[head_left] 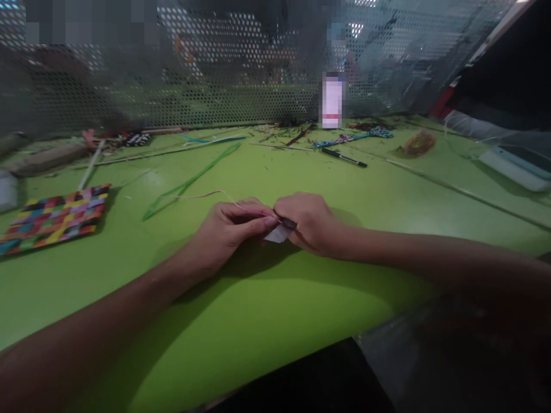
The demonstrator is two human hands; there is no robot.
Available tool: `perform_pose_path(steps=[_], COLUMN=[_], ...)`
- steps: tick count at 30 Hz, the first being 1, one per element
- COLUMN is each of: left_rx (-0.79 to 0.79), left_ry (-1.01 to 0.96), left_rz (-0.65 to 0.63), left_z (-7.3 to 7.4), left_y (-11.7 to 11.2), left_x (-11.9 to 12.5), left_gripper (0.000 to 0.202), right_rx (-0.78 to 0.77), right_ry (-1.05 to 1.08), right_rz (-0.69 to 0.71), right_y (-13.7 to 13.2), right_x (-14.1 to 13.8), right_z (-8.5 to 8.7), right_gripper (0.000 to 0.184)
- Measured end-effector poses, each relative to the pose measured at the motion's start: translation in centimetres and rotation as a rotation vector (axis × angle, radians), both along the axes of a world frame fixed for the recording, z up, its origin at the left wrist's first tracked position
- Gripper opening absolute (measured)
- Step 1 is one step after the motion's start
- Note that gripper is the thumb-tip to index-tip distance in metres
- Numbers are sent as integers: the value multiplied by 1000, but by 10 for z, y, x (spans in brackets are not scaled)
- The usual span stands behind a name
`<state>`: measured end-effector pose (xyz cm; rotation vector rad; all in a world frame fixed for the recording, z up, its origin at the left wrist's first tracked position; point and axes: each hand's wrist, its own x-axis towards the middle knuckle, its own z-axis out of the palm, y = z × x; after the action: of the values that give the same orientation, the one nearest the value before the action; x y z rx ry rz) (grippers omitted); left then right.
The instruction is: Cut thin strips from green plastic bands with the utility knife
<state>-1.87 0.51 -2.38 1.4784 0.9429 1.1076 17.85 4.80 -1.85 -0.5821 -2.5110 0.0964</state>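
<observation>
Both hands meet at the middle of the green table [267, 321]. My left hand [230, 229] pinches a thin pink strip [202, 195] that trails off to the left in a curve. My right hand [307, 221] is closed around a small dark tool [289, 223] pressed against the strip, with a small white piece [279, 233] showing just below the fingertips. What the tool is exactly I cannot make out.
A multicoloured woven mat [54, 217] lies at the left. A green ribbon [193, 179] stretches behind my hands. Farther back lie a black pen [344, 157], a patterned woven band [357, 136], scraps and a perforated metal screen [193, 86]. A white case [514, 166] sits at the right.
</observation>
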Motion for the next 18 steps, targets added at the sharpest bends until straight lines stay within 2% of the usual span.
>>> perform_pose_path(steps=[18], left_rx=[23], left_ry=[35], left_rz=[-8], left_z=[1], left_y=[-1], left_x=[0], left_gripper=[7], right_rx=[-40], right_ry=[-86], right_rz=[-46], right_y=[-1], right_x=[0], right_z=[2], right_gripper=[22])
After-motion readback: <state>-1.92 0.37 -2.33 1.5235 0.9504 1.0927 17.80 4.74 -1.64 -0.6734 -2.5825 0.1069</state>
